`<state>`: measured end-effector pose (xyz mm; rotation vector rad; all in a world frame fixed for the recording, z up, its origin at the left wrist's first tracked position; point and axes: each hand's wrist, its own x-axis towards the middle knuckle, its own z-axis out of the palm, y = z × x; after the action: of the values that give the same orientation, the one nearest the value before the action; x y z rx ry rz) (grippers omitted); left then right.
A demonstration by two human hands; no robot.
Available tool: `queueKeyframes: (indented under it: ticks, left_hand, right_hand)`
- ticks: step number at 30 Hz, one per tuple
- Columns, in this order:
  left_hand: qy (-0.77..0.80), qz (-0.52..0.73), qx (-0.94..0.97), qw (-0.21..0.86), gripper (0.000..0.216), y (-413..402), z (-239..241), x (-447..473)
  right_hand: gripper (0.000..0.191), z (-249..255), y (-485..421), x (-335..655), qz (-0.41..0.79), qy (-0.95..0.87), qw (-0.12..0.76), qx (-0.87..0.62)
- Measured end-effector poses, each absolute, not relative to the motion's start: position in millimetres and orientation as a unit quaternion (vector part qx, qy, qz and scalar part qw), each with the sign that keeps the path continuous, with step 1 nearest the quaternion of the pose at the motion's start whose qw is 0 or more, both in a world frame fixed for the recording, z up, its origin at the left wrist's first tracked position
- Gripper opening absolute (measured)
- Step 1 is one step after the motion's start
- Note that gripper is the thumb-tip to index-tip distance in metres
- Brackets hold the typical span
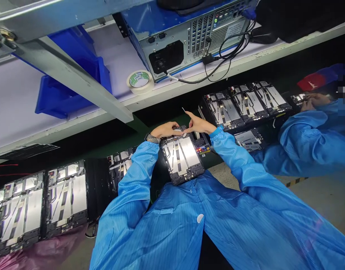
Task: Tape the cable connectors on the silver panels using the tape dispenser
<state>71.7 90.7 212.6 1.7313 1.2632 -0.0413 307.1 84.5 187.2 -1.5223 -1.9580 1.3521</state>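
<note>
An opened tablet (183, 156) with silver battery cells lies in front of me on the dark belt. My left hand (166, 129) rests at its far edge, fingers curled down onto the frame near a small component. My right hand (197, 123) is beside it at the same edge, index finger stretched out with a tiny pale sliver at its tip. Both arms wear blue striped sleeves, and a watch band sits on my left wrist.
More opened tablets lie left (65, 195) and right (247, 102) along the belt. A co-worker in blue (313, 138) works at the right. On the shelf above stand a computer case (189, 37), a tape roll (139, 80) and a blue bin (73, 75).
</note>
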Motion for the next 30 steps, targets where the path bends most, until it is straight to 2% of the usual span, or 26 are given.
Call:
queueKeyframes:
  ticks: [4,7,10,12,15,18,22,26,30]
  left_hand:
    - [0.536,-0.027,0.722,0.437,0.068,87.7,212.0,76.2]
    - [0.544,-0.036,0.729,0.415,0.069,88.3,208.1,82.4]
    - [0.536,-0.048,0.728,0.424,0.068,89.9,210.0,84.2]
    - [0.522,-0.026,0.734,0.433,0.068,88.8,217.1,78.7]
    - [0.507,0.084,0.732,0.448,0.059,80.1,231.8,55.9]
    - [0.549,0.219,0.688,0.42,0.046,61.8,237.9,21.9]
    - [0.625,0.293,0.607,0.393,0.041,27.1,221.7,-9.9]
    - [0.651,0.299,0.563,0.413,0.045,-10.1,196.5,-11.4]
    - [0.635,0.333,0.533,0.449,0.052,-36.5,174.9,-1.1]
  right_hand:
    - [0.09,163.9,59.3,310.1,0.516,-0.562,0.327,-0.558]
    - [0.1,156.3,42.9,304.6,0.513,-0.564,0.371,-0.531]
    - [0.111,153.7,38.1,298.9,0.516,-0.596,0.356,-0.503]
    - [0.103,154.3,38.4,296.2,0.51,-0.587,0.351,-0.523]
    - [0.083,164.9,33.0,292.2,0.436,-0.579,0.383,-0.573]
    - [0.08,187.0,17.2,279.6,0.381,-0.654,0.385,-0.528]
    - [0.09,207.6,6.1,242.5,0.408,-0.761,0.297,-0.407]
    - [0.077,203.6,23.6,209.6,0.452,-0.782,0.247,-0.352]
    - [0.07,198.3,39.3,201.3,0.457,-0.794,0.245,-0.317]
